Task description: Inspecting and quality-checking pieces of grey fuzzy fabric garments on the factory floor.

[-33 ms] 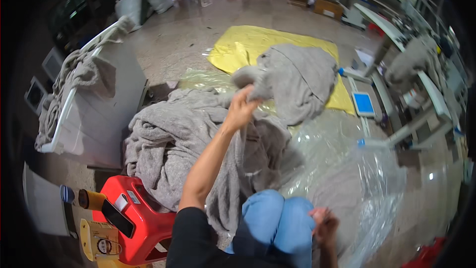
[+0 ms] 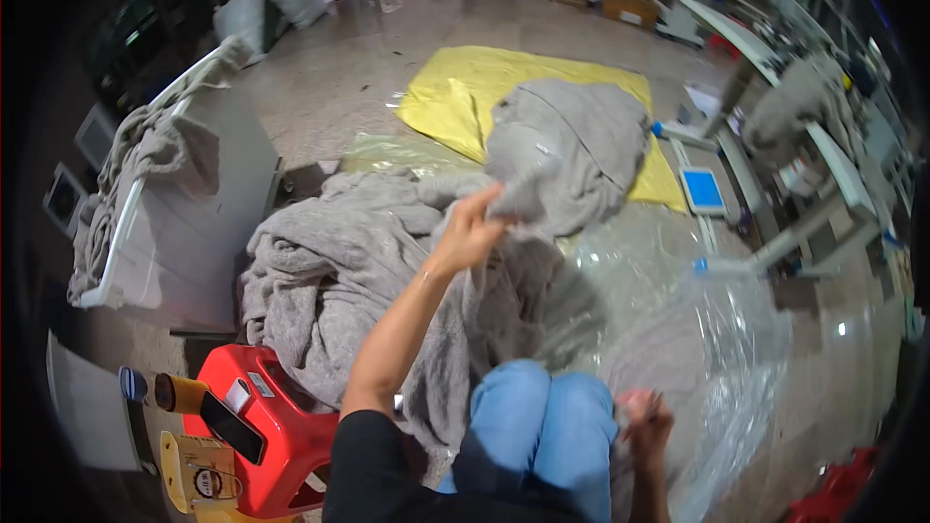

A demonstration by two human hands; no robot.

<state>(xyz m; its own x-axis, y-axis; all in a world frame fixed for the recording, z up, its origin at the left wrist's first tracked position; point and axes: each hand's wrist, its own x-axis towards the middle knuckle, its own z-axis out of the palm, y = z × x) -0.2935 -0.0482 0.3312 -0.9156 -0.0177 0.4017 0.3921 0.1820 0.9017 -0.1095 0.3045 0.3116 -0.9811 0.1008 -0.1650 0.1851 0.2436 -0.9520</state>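
Brownish floor (image 2: 329, 82) surrounds the blurred grey cloth (image 2: 533, 174) at the left hand (image 2: 470, 237), its fingers parted, grip unclear, against a grey pile (image 2: 601, 140) on yellow sheeting (image 2: 436, 102), where loose hold could let it slip, while the right hand (image 2: 647, 426) curls beside the knee (image 2: 584, 412), contents unclear.

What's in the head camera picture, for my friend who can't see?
A person's left hand is held out over a heap of grey cloth, with a blurry grey piece next to it; the right hand is beside the knees. A red stool with a phone is at left, and more cloth lies on a yellow sheet beyond.
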